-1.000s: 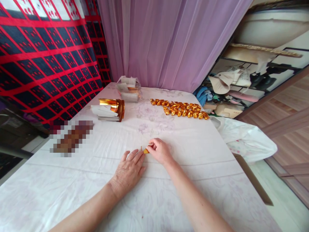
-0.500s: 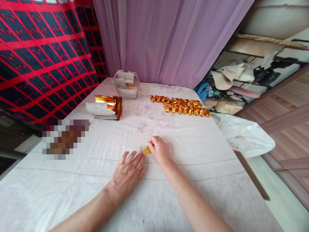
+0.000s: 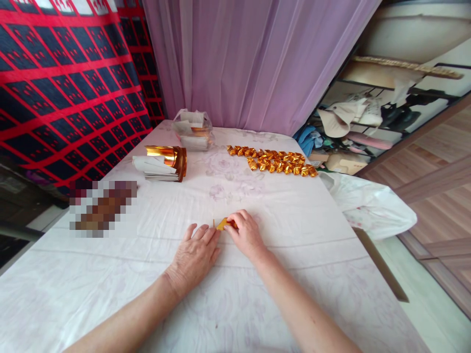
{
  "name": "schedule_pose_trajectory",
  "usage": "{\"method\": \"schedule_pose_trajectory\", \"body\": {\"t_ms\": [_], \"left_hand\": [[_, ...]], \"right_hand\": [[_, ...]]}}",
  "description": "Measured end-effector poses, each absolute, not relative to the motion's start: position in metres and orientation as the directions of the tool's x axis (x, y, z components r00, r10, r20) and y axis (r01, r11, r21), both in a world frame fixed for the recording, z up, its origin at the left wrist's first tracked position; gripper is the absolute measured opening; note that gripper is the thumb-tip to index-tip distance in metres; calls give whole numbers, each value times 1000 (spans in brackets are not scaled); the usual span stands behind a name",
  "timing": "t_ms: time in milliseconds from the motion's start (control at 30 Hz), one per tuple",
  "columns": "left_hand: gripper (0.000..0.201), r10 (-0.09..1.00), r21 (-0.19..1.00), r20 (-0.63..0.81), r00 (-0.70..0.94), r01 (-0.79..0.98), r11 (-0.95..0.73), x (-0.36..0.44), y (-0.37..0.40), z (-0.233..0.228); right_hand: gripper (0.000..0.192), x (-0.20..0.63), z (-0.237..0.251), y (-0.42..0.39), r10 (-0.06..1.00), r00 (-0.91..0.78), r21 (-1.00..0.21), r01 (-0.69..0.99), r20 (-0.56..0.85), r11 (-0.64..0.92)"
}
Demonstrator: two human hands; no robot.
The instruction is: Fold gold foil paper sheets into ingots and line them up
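Observation:
My left hand (image 3: pixel 196 256) lies flat on the white cloth, fingers apart, its fingertips pressing the edge of a small gold foil paper (image 3: pixel 222 224). My right hand (image 3: pixel 246 234) pinches the right side of the same paper with thumb and fingers, folding it against the table. Most of the paper is hidden under both hands. Beyond them, a double row of several folded gold pieces (image 3: pixel 274 161) lies on the table (image 3: pixel 147 274).
A stack of gold and white sheets (image 3: pixel 164 164) sits at the left, with a plastic bag of more sheets (image 3: pixel 193 129) behind it. A purple curtain hangs at the far end. A white bag (image 3: pixel 368 206) hangs off the right edge beside cluttered shelves.
My right hand has shifted slightly over the gold paper, pressing it lower and covering more of it. My left hand has stayed flat in place.

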State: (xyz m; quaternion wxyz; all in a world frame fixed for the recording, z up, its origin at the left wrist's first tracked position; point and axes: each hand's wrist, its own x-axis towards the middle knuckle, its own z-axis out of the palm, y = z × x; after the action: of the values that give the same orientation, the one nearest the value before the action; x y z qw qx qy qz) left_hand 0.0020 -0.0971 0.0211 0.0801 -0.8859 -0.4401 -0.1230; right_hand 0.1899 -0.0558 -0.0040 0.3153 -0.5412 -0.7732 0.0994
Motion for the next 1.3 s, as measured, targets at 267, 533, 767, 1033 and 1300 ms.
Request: {"method": "schedule_pose_trajectory", "body": {"t_ms": [267,533,767,1033,1300], "left_hand": [[30,744,-32,330,581,794,-606,1,-97,20],[32,758,-39,302,578,802,-596,4,-95,22],[32,779,-48,259,571,813,-580,6,-93,26],[30,769,-61,292,569,813,-579,3,-94,29],[25,774,-22,292,561,813,-581,-7,-94,35]], "right_hand": [[7,222,-10,-60,907,-133,-479,813,400,331],[9,243,-7,-62,917,-112,-478,825,384,301],[9,242,-7,-63,919,-113,-482,823,378,300],[11,241,-8,-64,921,-112,-456,843,372,287],[12,239,-6,-64,915,-114,-439,850,386,291]]}}
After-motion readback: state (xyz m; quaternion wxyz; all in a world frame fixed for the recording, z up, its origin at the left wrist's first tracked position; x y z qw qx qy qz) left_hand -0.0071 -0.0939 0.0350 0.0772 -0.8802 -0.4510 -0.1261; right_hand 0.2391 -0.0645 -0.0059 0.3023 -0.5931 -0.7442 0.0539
